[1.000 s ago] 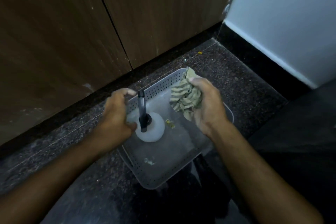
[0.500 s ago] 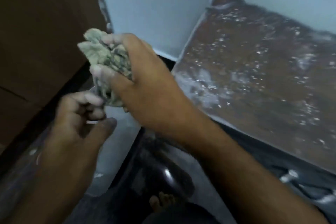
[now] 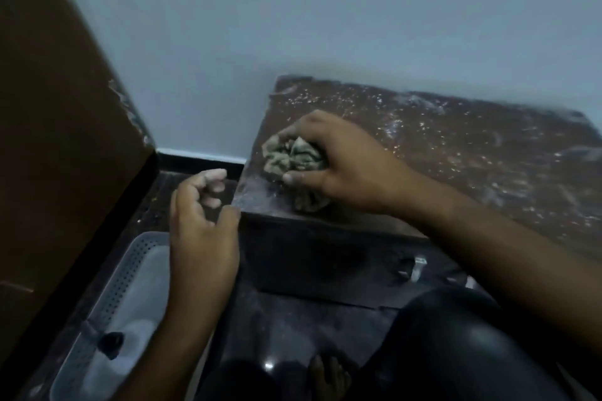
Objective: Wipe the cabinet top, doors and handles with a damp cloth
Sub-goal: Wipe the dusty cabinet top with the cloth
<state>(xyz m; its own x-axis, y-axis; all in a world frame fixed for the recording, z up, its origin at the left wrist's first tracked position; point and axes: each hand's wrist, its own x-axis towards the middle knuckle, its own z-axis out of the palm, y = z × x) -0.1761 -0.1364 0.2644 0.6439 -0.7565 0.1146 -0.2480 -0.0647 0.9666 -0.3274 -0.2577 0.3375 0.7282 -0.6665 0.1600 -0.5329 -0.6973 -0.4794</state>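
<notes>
Nearest the camera, the person's dark-clad knee (image 3: 456,345) and bare toes (image 3: 329,374) fill the lower edge; no writing or label can be read anywhere. To the left on the dark stone floor (image 3: 286,329) sits the perforated grey basket (image 3: 107,303), with a white bottle with a dark cap (image 3: 112,343) inside it. The left hand (image 3: 202,231) hangs above the basket's far end, fingers loosely curled and half open, holding nothing, its thumb at the near left corner of the cabinet top (image 3: 456,166). Half a second ago both hands were raised together in front of the wall, the left just under the cloth; since then the right hand (image 3: 342,169) has come down onto the cabinet top. It is closed tight around the cloth (image 3: 293,159), a crumpled, greenish, faintly striped wad pressed on the brown top near its left front corner. The surface looks streaked and speckled with pale spots. Beyond stands the pale blue wall (image 3: 325,26), and at far left a brown wooden panel (image 3: 58,140).
</notes>
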